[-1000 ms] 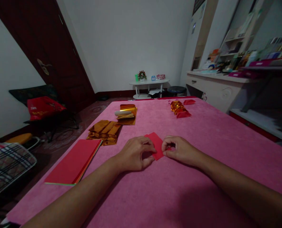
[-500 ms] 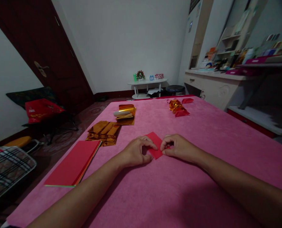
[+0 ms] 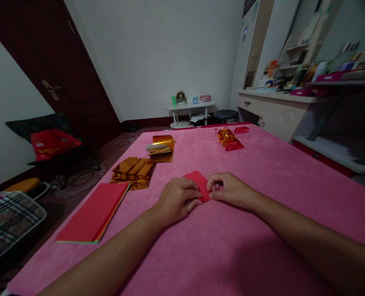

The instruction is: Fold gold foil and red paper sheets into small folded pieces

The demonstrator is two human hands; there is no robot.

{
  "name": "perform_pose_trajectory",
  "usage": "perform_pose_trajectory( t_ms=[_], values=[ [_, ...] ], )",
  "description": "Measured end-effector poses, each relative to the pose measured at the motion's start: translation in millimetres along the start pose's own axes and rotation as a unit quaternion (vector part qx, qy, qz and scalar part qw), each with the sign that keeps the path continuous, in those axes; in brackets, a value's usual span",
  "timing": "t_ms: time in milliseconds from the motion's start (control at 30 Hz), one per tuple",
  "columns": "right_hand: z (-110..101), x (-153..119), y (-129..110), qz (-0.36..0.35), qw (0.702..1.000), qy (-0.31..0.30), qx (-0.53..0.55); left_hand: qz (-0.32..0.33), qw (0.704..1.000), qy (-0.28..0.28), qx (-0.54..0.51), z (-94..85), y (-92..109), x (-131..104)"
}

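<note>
A small folded sheet of red paper (image 3: 199,181) lies on the pink cloth between my hands. My left hand (image 3: 180,198) is closed over its left and near edge, with thumb and fingers close together on the paper. My right hand (image 3: 223,187) pinches the right corner between thumb and forefinger, its other fingers curled. The fingers hide part of the paper's lower edge. To the left of my left forearm is a stack of coloured paper with red on top (image 3: 94,211).
Gold foil sheets (image 3: 133,172) lie in a pile behind the coloured stack. Beyond them sits more gold foil (image 3: 164,154) with a pale oval object (image 3: 156,146) on it. Folded gold and red paper pieces (image 3: 228,138) lie at the far right of the pink cloth (image 3: 182,255).
My left hand has turned over and its thumb has closed in toward the fingers on the red paper. The right hand keeps its pinch at the right corner.
</note>
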State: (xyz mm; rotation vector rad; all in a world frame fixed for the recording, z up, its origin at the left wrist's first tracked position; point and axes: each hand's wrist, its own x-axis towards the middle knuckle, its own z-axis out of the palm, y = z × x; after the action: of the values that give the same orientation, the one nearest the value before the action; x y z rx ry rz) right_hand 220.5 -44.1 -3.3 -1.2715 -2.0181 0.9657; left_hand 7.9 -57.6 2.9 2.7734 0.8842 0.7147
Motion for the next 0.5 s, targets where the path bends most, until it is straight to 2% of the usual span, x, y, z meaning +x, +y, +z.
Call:
perform_pose_trajectory(
  t_ms=[167, 500],
  values=[
    [1.6, 0.4, 1.6, -0.001, 1.000, 0.000, 0.000, -0.008, 1.000, 0.016, -0.012, 4.3, -0.7, -1.0],
    [3.1, 0.2, 5.9, -0.008, 0.999, 0.008, -0.031, -0.170, 0.979, 0.057, -0.101, 10.3, 4.0, 5.1]
  ],
)
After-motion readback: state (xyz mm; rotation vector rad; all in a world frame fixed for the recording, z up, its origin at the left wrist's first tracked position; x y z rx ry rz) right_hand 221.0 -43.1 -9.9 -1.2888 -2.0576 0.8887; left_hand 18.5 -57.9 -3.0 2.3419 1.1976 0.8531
